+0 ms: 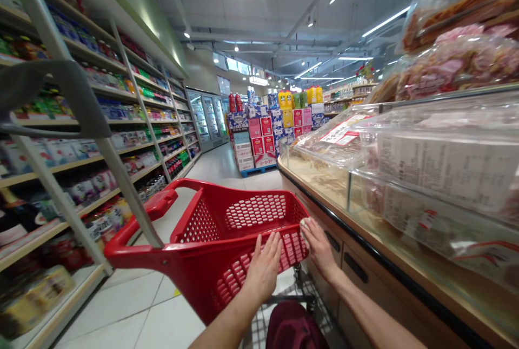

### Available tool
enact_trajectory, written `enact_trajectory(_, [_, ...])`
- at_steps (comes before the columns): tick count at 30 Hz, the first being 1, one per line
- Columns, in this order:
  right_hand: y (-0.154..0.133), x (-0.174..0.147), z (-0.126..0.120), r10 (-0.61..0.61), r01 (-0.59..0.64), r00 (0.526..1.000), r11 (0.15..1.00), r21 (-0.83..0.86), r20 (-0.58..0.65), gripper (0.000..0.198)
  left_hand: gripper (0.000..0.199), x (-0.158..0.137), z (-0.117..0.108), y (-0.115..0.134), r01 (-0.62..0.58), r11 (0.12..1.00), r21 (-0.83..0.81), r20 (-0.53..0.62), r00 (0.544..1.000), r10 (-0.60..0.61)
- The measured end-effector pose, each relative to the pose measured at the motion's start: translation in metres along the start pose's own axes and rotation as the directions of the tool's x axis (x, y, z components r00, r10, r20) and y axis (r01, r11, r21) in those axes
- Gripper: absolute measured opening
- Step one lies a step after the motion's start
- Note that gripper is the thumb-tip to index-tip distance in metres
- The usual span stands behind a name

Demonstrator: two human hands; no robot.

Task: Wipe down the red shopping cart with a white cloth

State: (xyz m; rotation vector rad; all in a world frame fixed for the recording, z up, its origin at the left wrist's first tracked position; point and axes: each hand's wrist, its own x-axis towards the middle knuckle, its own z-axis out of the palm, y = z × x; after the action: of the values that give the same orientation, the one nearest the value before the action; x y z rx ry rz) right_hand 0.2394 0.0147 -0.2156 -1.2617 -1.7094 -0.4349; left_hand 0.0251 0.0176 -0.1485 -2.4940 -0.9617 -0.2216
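Note:
A red plastic shopping cart (190, 252) with slotted basket walls stands in front of me. My left hand (264, 263) lies on the near side of the basket, fingers stretched out flat near its rim, holding nothing. At the basket's right corner is my right hand (318, 245), its fingers bent over the rim. A small whitish wad (304, 222), perhaps cloth or tissue, shows at the right fingertips; most of it is hidden under them. The basket's inner floor is largely out of sight.
A wooden-fronted display counter (324, 187) with packaged food runs close along the right. Shelves of drinks (158, 122) line the left side. Stacked cartons (263, 143) stand ahead on a blue pallet, with glass-door coolers (207, 114) behind. A grey handle (91, 98) juts in at left.

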Motion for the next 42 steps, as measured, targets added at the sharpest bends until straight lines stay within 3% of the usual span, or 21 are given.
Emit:
enact_trajectory(6, [0.017, -0.030, 0.003, 0.183, -0.184, 0.977, 0.983, -0.003, 0.108, 0.043, 0.067, -0.012, -0.023, -0.037, 0.113, 0.994, 0.002, 0.074, 0.991, -0.113])
enact_trajectory(8, [0.021, -0.019, -0.001, 0.222, -0.223, 0.975, 0.974, 0.037, 0.025, 0.042, 0.065, -0.023, -0.037, -0.056, 0.213, 0.977, 0.016, 0.106, 0.971, -0.213])
enact_trajectory(11, [0.012, 0.025, 0.000, 0.297, -0.291, 0.952, 0.954, 0.075, -0.076, 0.042, 0.062, -0.041, -0.054, -0.076, 0.304, 0.952, 0.034, 0.149, 0.941, -0.305])
enact_trajectory(15, [-0.030, 0.066, 0.019, 0.293, -0.291, 0.956, 0.954, 0.064, -0.020, 0.041, 0.061, -0.056, -0.061, -0.084, 0.293, 0.956, 0.013, 0.194, 0.937, -0.290])
enact_trajectory(19, [-0.047, 0.065, 0.021, 0.140, -0.155, 0.977, 0.984, 0.089, 0.160, 0.038, 0.063, -0.067, -0.059, -0.090, 0.295, 0.955, 0.000, 0.167, 0.942, -0.291])
enact_trajectory(24, [-0.046, 0.062, 0.008, 0.331, -0.328, 0.934, 0.944, -0.047, 0.136, 0.038, 0.067, -0.081, -0.056, -0.098, 0.289, 0.957, -0.020, 0.149, 0.948, -0.283])
enact_trajectory(26, [-0.068, 0.064, 0.017, 0.258, -0.262, 0.951, 0.965, 0.003, 0.172, 0.039, 0.066, -0.084, -0.056, -0.100, 0.304, 0.953, -0.011, 0.155, 0.942, -0.298])
enact_trajectory(28, [-0.089, 0.064, 0.027, 0.094, -0.118, 0.972, 0.988, 0.104, 0.213, 0.039, 0.067, -0.089, -0.058, -0.105, 0.298, 0.955, -0.006, 0.154, 0.944, -0.294])
enact_trajectory(30, [-0.095, 0.060, 0.032, -0.019, -0.015, 0.978, 0.987, 0.160, 0.207, 0.041, 0.067, -0.096, -0.062, -0.113, 0.318, 0.948, 0.003, 0.133, 0.940, -0.315])
enact_trajectory(32, [-0.083, 0.053, 0.031, -0.005, -0.014, 0.989, 0.991, 0.130, 0.146, 0.042, 0.064, -0.105, -0.067, -0.124, 0.397, 0.917, 0.034, 0.097, 0.912, -0.398])
enact_trajectory(36, [-0.066, 0.043, 0.036, 0.130, -0.128, 0.991, 0.990, 0.050, -0.020, 0.046, 0.058, -0.116, -0.079, -0.136, 0.487, 0.870, 0.072, 0.080, 0.867, -0.492])
enact_trajectory(42, [-0.125, 0.045, 0.067, -0.056, 0.049, 0.998, 0.984, 0.170, 0.036, 0.046, 0.059, -0.117, -0.091, -0.127, 0.495, 0.867, 0.057, 0.131, 0.857, -0.498])
